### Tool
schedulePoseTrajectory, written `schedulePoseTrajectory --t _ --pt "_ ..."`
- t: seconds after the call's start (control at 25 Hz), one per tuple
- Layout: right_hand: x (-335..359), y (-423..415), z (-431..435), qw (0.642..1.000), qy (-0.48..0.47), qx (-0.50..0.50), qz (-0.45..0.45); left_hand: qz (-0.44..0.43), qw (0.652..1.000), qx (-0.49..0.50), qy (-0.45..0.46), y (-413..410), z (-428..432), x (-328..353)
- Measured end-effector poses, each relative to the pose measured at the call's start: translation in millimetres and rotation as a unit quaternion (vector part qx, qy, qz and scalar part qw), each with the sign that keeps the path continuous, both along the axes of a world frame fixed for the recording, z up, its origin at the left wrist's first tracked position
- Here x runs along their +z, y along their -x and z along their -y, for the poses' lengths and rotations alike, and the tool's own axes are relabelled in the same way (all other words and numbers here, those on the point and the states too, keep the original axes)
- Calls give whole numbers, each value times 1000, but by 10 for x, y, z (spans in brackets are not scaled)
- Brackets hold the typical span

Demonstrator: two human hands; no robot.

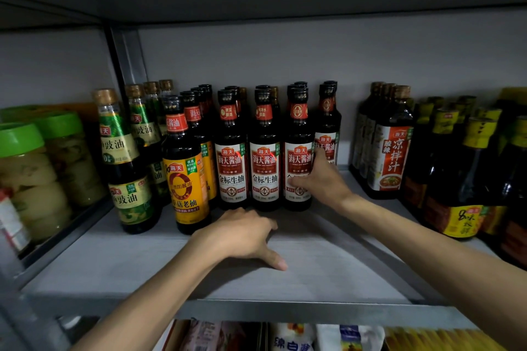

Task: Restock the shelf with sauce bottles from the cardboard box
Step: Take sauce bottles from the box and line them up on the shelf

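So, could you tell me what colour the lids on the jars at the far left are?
The jar lids are bright green, clearest in the head view.

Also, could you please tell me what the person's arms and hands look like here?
Both are bare: the left hand and right hand show no gloves, rings or watch, and no sleeves appear anywhere in view.

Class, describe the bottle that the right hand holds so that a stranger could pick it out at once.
Find the grey shelf lined with sauces. At its middle, three front bottles carry matching white-and-red labels. The soy sauce bottle is the rightmost of them, and the only one that the right hand grips.
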State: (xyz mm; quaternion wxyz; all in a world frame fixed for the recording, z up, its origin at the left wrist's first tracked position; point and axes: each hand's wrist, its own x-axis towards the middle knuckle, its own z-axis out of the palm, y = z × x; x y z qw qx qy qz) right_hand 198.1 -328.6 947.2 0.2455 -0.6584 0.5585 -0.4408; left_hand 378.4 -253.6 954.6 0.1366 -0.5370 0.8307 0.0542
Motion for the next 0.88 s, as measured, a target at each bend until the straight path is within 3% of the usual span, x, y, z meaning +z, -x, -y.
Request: schedulePoseTrajectory --t 0.28,0.56,0.72,0.88 --pt "83 60 -148 999 -29 23 -30 -16 1000 7 6 8 -18 8" --pt "-17 371 -957 996 -27 -53 -73 -44 998 18 33 -48 -88 -55" --pt "-79 786 -1608 994 27 -84 -57 -200 974 18 101 257 -374 -99" --pt "-251 1480 -2357 987 103 -114 -36 -412 881 -68 223 1140 -957 -133"
